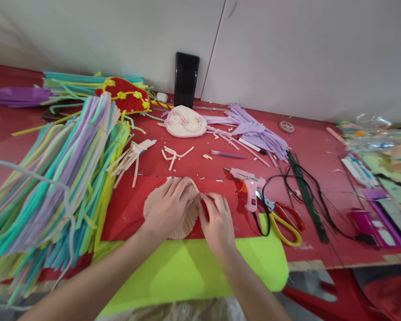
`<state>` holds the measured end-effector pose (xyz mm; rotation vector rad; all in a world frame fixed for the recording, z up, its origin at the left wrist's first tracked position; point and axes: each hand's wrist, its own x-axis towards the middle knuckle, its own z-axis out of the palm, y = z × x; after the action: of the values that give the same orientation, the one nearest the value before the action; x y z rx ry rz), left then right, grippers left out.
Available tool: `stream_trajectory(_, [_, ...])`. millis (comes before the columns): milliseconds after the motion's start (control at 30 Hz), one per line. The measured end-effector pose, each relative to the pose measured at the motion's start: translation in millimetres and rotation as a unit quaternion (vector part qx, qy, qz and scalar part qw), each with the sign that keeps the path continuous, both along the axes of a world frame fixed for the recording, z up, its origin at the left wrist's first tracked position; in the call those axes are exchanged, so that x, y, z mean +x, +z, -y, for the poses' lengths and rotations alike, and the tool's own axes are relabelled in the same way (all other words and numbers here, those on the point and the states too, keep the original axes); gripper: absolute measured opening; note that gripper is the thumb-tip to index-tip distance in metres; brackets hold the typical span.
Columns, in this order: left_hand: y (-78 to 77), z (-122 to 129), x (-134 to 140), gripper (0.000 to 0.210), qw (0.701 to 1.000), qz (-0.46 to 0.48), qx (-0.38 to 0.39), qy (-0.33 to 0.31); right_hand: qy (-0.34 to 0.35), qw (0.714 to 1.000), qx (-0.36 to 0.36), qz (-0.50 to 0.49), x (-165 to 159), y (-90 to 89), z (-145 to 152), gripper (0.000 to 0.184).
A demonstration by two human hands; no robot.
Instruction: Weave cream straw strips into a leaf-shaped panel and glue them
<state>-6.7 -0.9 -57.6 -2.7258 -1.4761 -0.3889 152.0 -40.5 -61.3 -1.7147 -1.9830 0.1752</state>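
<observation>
A round cream disc (182, 229) of pipe cleaners laid side by side rests on the red table. My left hand (169, 203) lies across its top, fingers stretched out and pressing it down. At the disc's right rim, my right hand (217, 214) has thumb and fingertips closed in a pinch on the edge; whether a small piece is also between them is hidden. Beyond the hands are a loose cluster of cut cream pipe cleaners (173, 156) and a finished-looking cream oval fan (186, 122) with pink swirls and a twisted pink handle.
To the right lie a pink glue gun (252, 185) with black cord and red-and-yellow-handled scissors (289, 229). Large pipe-cleaner bundles (63, 174) fill the left. A phone (186, 79) leans on the wall near purple pipe cleaners (262, 133). Lime-green cloth (187, 272) covers the front edge.
</observation>
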Motion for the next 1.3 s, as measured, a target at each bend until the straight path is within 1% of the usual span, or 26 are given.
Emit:
stream_trajectory(100, [-3.2,4,2,0.041,1.0,-0.011,0.005,-0.004,0.001,1.0,0.0,0.001,0,0.9,0,0.028])
stream_trajectory(333, [-9.1,10,4,0.047,0.999,0.005,-0.03,-0.008,0.001,1.0,0.005,0.005,0,0.1,0,0.027])
stream_trajectory(633, [0.6,11,3,0.043,0.999,0.002,-0.03,0.039,0.003,1.0,0.022,0.014,0,-2.9,-1,0.027])
stream_trajectory(767, [1.5,10,3,0.043,0.999,0.009,-0.022,0.033,0.001,1.0,0.016,0.016,0,-3.5,0,0.028])
stream_trajectory(933, [1.6,8,2,0.048,0.999,0.019,0.005,0.029,0.004,1.0,0.009,0.016,1,-3.8,2,0.027])
stream_trajectory(1167, [7.7,8,4,0.037,0.999,0.009,0.016,0.041,-0.001,1.0,0.006,0.017,1,-3.8,1,0.029])
stream_trajectory(1300, [6.2,15,3,0.043,0.999,0.015,0.023,0.02,0.002,1.0,0.007,0.009,2,-5.0,2,0.029])
